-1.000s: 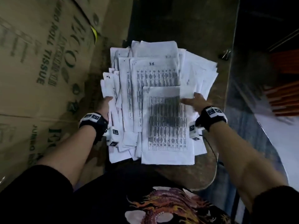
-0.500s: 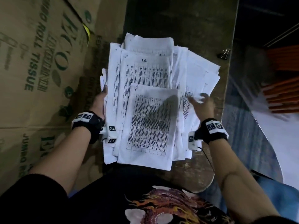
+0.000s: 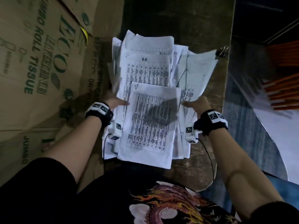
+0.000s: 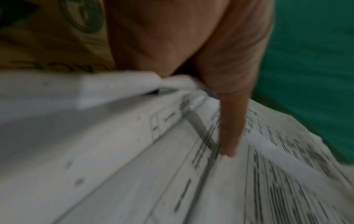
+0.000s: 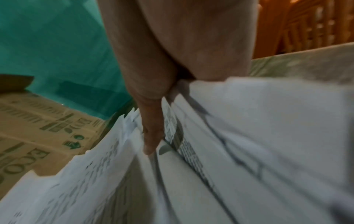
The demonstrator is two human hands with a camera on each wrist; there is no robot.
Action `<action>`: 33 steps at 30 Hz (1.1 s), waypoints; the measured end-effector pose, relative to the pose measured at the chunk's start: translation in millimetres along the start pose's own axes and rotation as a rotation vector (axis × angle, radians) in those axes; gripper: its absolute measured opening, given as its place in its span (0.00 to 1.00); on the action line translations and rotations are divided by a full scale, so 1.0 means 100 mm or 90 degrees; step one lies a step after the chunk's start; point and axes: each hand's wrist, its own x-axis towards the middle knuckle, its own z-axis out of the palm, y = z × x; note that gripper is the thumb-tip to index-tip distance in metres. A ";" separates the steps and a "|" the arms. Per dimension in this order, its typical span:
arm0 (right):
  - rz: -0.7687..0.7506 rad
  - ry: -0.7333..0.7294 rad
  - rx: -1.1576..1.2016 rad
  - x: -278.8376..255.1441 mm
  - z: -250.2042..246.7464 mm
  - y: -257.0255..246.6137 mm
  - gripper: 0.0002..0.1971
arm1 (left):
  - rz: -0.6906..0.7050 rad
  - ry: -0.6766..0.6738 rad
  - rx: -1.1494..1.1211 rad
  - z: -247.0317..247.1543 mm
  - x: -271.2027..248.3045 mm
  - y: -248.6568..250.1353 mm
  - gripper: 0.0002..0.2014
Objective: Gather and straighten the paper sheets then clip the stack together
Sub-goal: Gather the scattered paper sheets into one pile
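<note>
A loose pile of printed paper sheets (image 3: 150, 110) lies on the brown table (image 3: 202, 26) in front of me, its edges uneven. My left hand (image 3: 115, 101) grips the pile's left side and my right hand (image 3: 195, 103) grips its right side. Each thumb lies on top and the fingers are hidden under the sheets. The right-hand sheets (image 3: 199, 70) are lifted and fanned upward. In the left wrist view the thumb (image 4: 228, 128) presses on the paper sheets (image 4: 114, 151). The right wrist view shows the thumb (image 5: 153, 128) across the paper sheets (image 5: 249, 136). A black binder clip (image 3: 222, 50) lies at the table's right edge.
Large cardboard boxes (image 3: 40, 62) printed with "JUMBO ROLL TISSUE" stand against the table's left side. Orange slatted furniture (image 3: 283, 81) is off to the right, beyond the table edge. The far part of the table is dark.
Both hands have slid under the pile's sides and squeezed inward. The spread-out side sheets have lifted and closed toward the middle, so the pile is narrower.
</note>
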 end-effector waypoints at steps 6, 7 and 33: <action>-0.064 0.062 0.097 -0.14 -0.25 0.02 0.12 | 0.049 0.093 -0.166 0.19 -0.22 -0.17 0.42; -0.078 0.089 0.100 -0.18 -0.32 0.06 0.11 | 0.057 0.096 -0.181 0.19 -0.23 -0.20 0.42; -0.053 0.192 0.070 -0.59 -0.73 0.57 0.18 | 0.052 0.166 -0.090 0.31 -0.38 -0.40 0.43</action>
